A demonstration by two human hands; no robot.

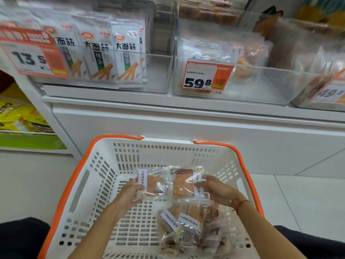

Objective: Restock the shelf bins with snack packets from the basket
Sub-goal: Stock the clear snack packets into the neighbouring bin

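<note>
Left hand (130, 192) pinches one packet (152, 183), right hand (214, 189) grips another (184, 182) over the basket (97, 176); best lift both level toward the clear bin (261, 85)

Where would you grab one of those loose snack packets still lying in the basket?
Probably from above, pinching a sealed edge of the topmost packet in the pile. They lie flat and overlapping on the basket floor, so only the thin rims stick out. The left hand and right hand already hold their packets by the side edges.
</note>
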